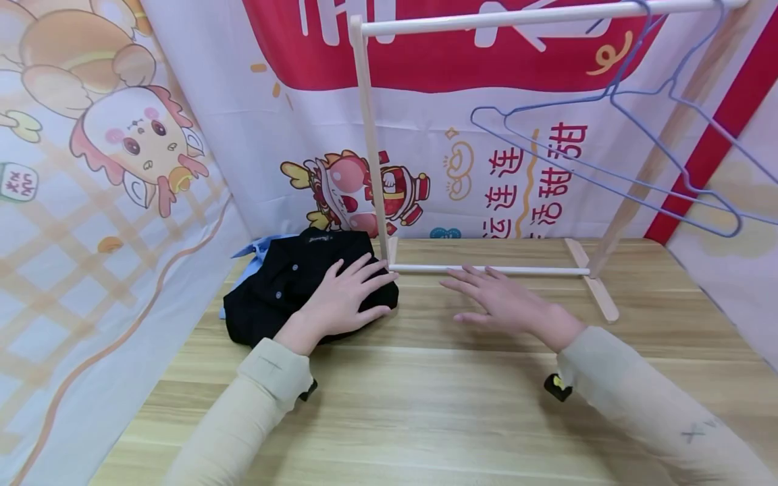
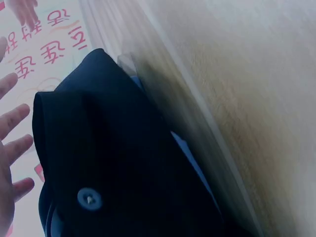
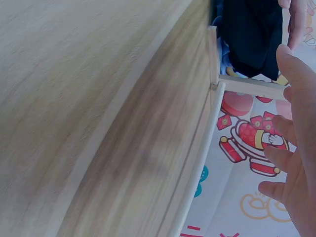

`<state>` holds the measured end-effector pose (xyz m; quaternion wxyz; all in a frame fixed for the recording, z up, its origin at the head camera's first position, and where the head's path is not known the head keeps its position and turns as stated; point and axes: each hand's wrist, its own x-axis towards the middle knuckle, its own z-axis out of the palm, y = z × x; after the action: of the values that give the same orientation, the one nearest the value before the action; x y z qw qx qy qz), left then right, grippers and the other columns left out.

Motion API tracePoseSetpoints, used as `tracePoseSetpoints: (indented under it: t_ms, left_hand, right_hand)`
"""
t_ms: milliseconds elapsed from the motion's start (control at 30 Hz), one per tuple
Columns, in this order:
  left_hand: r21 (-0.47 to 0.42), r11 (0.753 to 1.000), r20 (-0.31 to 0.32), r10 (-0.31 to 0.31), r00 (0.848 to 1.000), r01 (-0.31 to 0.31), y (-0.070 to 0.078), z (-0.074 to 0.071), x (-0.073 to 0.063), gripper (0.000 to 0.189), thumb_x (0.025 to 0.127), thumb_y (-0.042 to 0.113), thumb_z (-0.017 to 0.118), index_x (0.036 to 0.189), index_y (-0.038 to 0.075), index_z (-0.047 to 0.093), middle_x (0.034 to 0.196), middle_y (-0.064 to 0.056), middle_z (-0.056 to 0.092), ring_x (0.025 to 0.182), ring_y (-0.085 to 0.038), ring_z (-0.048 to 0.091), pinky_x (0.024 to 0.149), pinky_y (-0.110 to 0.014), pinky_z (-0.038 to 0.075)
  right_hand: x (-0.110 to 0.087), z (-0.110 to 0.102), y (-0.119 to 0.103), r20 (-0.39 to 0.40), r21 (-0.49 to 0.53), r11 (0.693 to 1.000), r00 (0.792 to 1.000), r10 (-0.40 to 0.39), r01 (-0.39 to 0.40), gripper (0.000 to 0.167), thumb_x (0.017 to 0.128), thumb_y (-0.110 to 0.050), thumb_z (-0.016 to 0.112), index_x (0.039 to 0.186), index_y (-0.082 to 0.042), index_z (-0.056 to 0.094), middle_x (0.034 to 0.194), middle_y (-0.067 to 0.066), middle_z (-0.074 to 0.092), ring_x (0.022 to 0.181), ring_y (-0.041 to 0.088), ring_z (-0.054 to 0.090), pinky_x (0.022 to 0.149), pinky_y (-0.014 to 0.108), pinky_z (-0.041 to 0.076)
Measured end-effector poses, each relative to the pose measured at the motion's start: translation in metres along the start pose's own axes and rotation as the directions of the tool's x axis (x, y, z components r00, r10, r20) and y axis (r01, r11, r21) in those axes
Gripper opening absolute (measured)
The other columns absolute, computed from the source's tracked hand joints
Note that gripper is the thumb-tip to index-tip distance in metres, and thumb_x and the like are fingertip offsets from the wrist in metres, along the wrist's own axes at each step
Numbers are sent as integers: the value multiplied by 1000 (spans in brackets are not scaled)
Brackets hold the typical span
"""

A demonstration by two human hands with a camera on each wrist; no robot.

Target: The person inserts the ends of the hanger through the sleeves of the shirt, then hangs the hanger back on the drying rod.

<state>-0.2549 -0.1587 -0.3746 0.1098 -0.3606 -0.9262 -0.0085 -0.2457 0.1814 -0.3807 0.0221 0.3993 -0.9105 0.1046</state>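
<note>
A crumpled black buttoned garment (image 1: pixel 273 290) lies at the left back of the table, with a light blue cloth (image 1: pixel 246 270) showing from under it. My left hand (image 1: pixel 343 297) is over the garment's right side, fingers spread; from the left wrist view I cannot tell that it touches the cloth. Its fingers point away from me and hold nothing. To the right, my right hand (image 1: pixel 507 300) hovers above the table with its fingers extended, just in front of the rack's lower white bar (image 1: pixel 486 270). In the left wrist view a blue button (image 2: pixel 90 199) shows on the dark fabric.
A clothes rack with a wooden post (image 1: pixel 372 135) and a white top rail (image 1: pixel 516 17) stands at the back. Blue wire hangers (image 1: pixel 644 101) hang from the rail's right end. A wooden foot (image 1: pixel 598 290) sits at right. Printed cloth (image 1: pixel 109 202) walls the table's left and back.
</note>
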Motion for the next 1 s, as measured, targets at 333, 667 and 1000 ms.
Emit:
tracePoseSetpoints:
  t_ms: [333,667,1000]
  left_hand:
    - [-26,1000,-57,-11,998,10,-12,-10,-6,59,101,54,57,154,28,49,157,-3,46,149,-31,32,115,-63,27]
    - [-91,995,-124,-53,991,42,-24,-17,-16,58,100,49,61,152,24,52,151,-7,52,142,-31,42,109,-63,36]
    - [-171,980,-171,-130,977,101,-42,-17,-31,58,100,45,64,152,24,50,150,-11,53,140,-32,44,106,-69,34]
  right_hand:
    - [11,-4,-6,7,49,998,1000,25,-25,67,103,-45,60,160,-16,38,163,12,35,148,42,30,116,63,25]
    - [21,-7,-9,29,85,994,997,67,-70,69,103,-49,59,162,-23,34,164,9,34,147,36,36,116,56,31]
    - [32,-3,-8,49,187,973,991,128,-135,72,102,-62,49,161,-25,35,163,6,37,147,31,36,118,52,30]
